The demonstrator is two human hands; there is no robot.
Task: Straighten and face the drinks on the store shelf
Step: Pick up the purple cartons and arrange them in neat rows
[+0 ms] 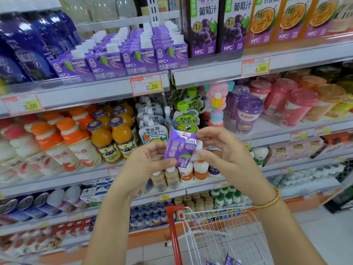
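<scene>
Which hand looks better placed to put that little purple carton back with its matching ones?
Probably the left hand: it grips the purple carton by its body, and the matching cartons stand up and left. The right hand only pinches the cap end.

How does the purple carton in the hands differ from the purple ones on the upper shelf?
The small purple juice carton in the left hand and right hand is tipped sideways, white cap pointing right; the shelved purple juice cartons stand upright, caps up. Its label runs sideways; theirs face front. Both share the purple design and white cap.
</scene>
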